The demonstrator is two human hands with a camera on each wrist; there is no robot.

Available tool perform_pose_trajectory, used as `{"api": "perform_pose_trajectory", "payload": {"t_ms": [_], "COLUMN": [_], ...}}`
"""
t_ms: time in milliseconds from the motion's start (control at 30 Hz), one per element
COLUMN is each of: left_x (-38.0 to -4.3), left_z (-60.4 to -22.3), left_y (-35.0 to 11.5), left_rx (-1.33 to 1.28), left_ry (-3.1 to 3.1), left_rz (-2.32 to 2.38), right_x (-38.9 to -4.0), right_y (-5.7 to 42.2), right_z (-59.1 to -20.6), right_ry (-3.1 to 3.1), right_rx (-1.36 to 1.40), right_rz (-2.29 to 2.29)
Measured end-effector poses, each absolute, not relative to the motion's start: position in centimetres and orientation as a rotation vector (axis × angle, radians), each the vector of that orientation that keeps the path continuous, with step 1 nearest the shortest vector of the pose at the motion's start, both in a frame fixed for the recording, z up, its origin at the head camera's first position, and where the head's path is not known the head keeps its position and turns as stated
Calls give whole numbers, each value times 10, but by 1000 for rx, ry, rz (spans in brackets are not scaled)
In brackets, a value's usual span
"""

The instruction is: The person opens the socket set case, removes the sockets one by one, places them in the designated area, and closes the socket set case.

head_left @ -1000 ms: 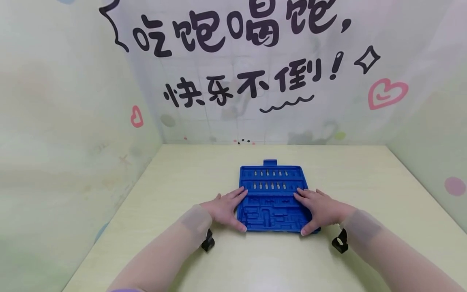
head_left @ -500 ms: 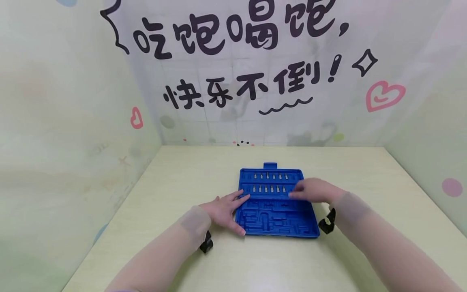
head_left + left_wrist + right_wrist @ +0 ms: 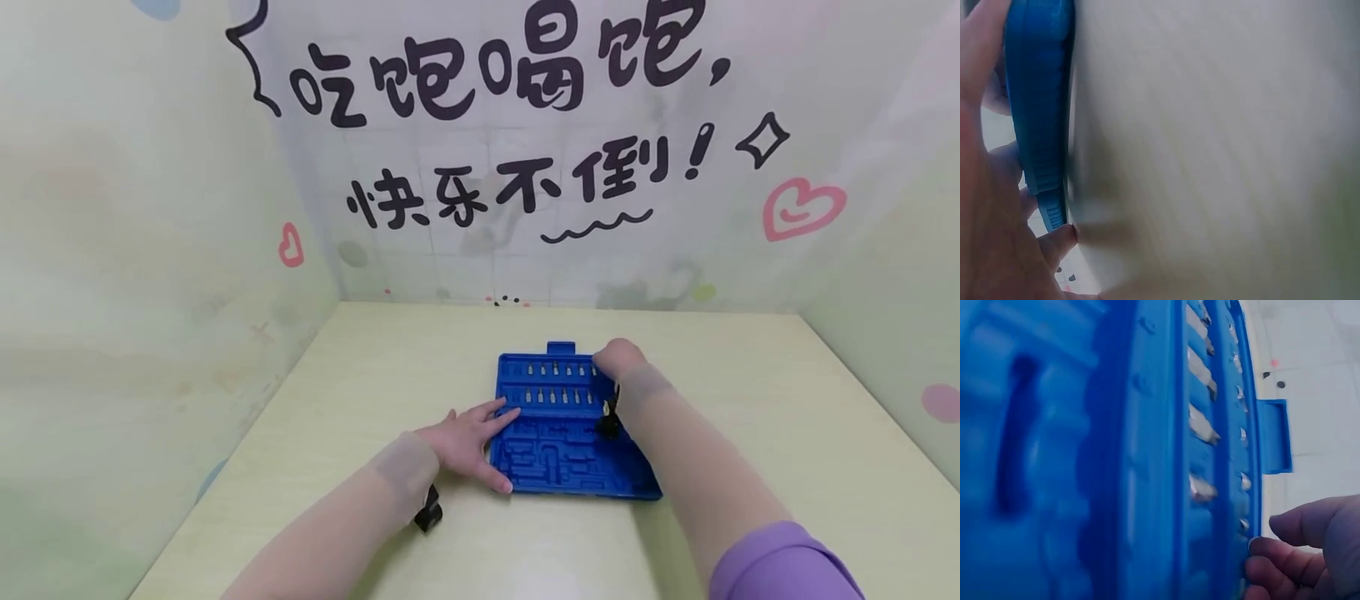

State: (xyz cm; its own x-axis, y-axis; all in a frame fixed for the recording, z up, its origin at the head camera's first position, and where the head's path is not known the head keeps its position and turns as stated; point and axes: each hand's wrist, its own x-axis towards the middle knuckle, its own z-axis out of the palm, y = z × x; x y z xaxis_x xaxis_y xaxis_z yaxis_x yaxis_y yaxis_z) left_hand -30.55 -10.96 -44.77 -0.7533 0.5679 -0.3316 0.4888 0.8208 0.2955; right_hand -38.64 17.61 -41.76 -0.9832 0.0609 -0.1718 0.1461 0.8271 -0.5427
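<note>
An opened blue plastic case (image 3: 525, 477) lies flat on the table, its near half moulded with recesses. Two rows of silver screwdriver bits (image 3: 552, 397) stand in its far half; the right wrist view shows several bits (image 3: 1202, 427) close up. My left hand (image 3: 467, 442) rests along the left side, fingers spread on the rim and thumb by the near corner. In the left wrist view its fingers lie along the case's side wall (image 3: 1038, 100). My right hand (image 3: 621, 358) is at the far right corner, fingers bent at the rim, thumb apart, nothing visible between them.
A blue latch tab (image 3: 561, 347) sticks out from the case's far edge. Black wrist mounts (image 3: 428, 510) hang under both wrists. The pale wooden table (image 3: 360, 375) is bounded by a printed backdrop (image 3: 450, 275) behind and at both sides.
My right hand has left the case's right side, passed the right end of the near bit row and moved on to the far right corner. My left hand stays at the left side.
</note>
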Motion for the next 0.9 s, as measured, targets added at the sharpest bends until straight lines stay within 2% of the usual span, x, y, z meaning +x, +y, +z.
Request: {"api": "perform_pose_trajectory", "payload": {"t_ms": [367, 900], "left_x": [-302, -303], "left_z": [-451, -447], "left_y": [-106, -109], "left_rx": [780, 773], "left_ry": [2582, 2588], "left_rz": [303, 278], "right_x": [-386, -405], "right_y": [164, 177], "right_z": [-421, -434], "right_ry": [2801, 2717], "right_rx": [361, 254], "right_rz": [-869, -958]}}
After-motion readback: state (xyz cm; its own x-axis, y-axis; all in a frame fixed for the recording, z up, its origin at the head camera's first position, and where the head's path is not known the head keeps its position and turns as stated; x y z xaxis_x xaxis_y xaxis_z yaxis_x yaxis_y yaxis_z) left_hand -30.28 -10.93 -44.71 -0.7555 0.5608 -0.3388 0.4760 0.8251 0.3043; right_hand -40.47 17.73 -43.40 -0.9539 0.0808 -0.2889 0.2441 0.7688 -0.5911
